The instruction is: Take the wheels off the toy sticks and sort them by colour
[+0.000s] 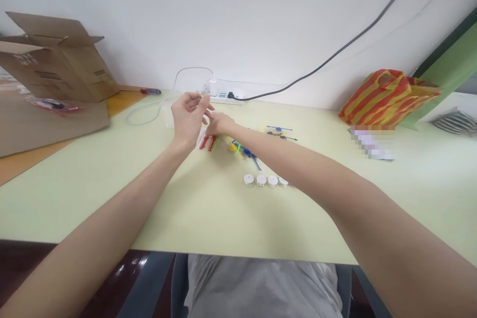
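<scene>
My left hand (189, 115) is raised above the table with thumb and fingers closed in a pinch. A bit of green shows at its fingertips, too small to name. Close beside it, my right hand (220, 124) reaches low toward the red plastic pieces (207, 142); its fingers are mostly hidden. Under and past the right forearm lie blue plastic pieces (247, 152), a yellow piece (232, 147) and a bright green piece (239, 148). Farther back are thin blue (278, 129) and dark arrow-shaped pieces (282, 135). Several round white-topped pieces (261, 180) stand in a row nearer me.
A power strip (223, 98) with a black cable (298, 79) lies against the wall. At left are an open cardboard box (63, 67) and a screwdriver (150, 91). A red-yellow striped bag (383, 102) stands at right. The table's front edge (242, 257) is near my lap.
</scene>
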Motion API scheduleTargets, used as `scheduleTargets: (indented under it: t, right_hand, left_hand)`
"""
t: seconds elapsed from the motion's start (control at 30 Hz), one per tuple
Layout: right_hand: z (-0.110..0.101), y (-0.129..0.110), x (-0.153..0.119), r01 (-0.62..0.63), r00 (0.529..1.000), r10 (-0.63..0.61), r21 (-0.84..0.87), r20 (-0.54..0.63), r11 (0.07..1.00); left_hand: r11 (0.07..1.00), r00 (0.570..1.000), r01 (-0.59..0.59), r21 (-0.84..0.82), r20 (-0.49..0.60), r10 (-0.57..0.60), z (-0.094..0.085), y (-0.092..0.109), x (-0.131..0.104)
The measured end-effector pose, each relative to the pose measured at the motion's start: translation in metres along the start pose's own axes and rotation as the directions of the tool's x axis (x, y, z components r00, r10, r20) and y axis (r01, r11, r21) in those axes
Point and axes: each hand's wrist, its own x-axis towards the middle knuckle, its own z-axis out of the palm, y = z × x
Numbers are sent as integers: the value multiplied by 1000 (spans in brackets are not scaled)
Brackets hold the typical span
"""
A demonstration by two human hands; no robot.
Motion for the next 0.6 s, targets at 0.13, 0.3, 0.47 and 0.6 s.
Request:
scheduleTargets:
  t: [0.13,0.3,0.47,0.6]
  right_hand:
    - [-3,-6,-4,-55,998,55,-40,-12,998]
    - [-11,-2,-11,-19,999,17,-59,-37,998]
    - [-20,5,-20,68,997,-72,-84,-38,994]
    - [-24,11,-29,279,960,-280,-127,6,952]
  left_hand:
    - [1000,999,-29,2,-30,29,-1,-1,2]
    - [999,997,-52,-2,-60,52,-2,0,4]
    - [999,998,-34,0,-60,34,-2,-1,5]
    - [999,998,-34,-13,-61,33,-2,-1,5]
